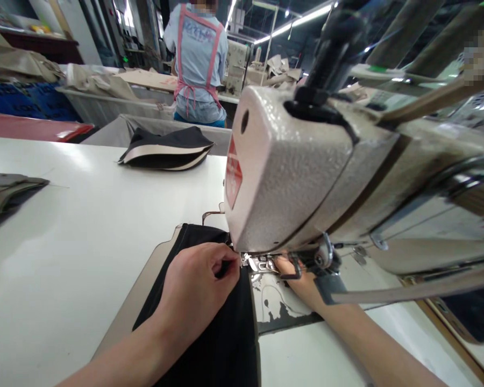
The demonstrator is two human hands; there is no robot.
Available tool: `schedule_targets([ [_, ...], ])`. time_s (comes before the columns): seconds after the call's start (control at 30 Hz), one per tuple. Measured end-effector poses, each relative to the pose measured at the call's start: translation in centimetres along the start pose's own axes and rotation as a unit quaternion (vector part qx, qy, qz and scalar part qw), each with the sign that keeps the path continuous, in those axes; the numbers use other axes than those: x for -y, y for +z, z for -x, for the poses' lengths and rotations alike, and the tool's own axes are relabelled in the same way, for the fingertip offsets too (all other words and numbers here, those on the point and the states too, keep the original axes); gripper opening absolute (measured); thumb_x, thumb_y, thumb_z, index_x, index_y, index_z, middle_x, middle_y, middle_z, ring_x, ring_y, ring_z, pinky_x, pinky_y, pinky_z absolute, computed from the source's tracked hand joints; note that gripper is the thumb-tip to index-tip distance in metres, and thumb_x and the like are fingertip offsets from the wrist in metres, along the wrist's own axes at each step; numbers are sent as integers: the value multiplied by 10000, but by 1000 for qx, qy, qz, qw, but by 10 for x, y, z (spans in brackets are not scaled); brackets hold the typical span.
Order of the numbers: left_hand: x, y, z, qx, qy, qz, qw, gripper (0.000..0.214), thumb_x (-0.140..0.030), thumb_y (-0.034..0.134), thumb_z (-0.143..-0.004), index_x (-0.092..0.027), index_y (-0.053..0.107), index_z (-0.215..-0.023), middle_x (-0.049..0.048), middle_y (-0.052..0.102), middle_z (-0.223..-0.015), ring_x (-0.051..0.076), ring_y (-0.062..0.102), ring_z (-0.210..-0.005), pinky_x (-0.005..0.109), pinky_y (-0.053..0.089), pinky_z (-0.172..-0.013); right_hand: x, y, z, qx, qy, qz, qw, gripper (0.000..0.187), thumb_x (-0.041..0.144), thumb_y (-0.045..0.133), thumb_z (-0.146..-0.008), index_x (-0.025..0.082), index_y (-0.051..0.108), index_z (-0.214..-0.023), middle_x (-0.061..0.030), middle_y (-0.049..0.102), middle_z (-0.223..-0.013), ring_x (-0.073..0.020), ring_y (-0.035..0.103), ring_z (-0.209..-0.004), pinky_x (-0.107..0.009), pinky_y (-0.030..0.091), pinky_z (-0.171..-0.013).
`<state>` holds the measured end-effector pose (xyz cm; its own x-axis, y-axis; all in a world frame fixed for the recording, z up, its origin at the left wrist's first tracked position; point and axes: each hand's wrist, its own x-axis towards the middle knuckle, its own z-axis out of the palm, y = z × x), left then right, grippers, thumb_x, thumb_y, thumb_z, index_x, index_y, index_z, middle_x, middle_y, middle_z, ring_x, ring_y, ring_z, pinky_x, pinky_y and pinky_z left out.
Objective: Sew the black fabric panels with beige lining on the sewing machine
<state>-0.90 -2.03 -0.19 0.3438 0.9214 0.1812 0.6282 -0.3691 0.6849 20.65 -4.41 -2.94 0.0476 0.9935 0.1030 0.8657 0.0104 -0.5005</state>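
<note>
A black fabric piece (221,344) lies on the white table under the head of a grey sewing machine (290,161). My left hand (197,287) rests on the fabric, fingers curled and pinching its edge just left of the presser foot (262,263). My right hand (302,282) reaches in under the machine head beside the presser foot; its fingers are mostly hidden by the machine parts.
A stack of black and cream fabric pieces (165,150) sits at the back of the white table (64,242). Grey pieces (4,191) lie at the left edge. A person in a pink apron (197,59) stands with their back turned at another bench.
</note>
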Motion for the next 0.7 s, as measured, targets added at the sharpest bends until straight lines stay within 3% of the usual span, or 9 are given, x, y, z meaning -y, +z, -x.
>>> schedule_targets([
  [0.2, -4, -4, 0, -4, 12, -42, 999, 152, -180, 549, -747, -197, 679, -669, -55, 522, -487, 86, 421, -442, 202, 304, -483, -9, 7, 2, -3, 18, -5, 1000, 216, 186, 577, -744, 239, 561, -535, -24, 563, -509, -232, 583, -676, -299, 404, -584],
  [0.37, -8, -6, -2, 2, 13, -47, 999, 125, -193, 581, -724, -166, 626, -610, -41, 506, -536, 94, 443, -513, 193, 273, -486, -11, 11, 2, -10, 27, -9, 1000, 201, 195, 576, -751, 236, 589, -555, -27, 572, -514, -238, 590, -686, -304, 403, -582],
  [0.7, -8, -6, -1, 1, 17, -58, 998, 206, -214, 563, -720, -168, 533, -521, -45, 417, -507, 89, 374, -502, 193, 239, -478, 11, -4, 2, -24, 47, -21, 998, 166, 195, 568, -752, 237, 600, -594, -10, 552, -514, -213, 564, -633, -296, 394, -565],
])
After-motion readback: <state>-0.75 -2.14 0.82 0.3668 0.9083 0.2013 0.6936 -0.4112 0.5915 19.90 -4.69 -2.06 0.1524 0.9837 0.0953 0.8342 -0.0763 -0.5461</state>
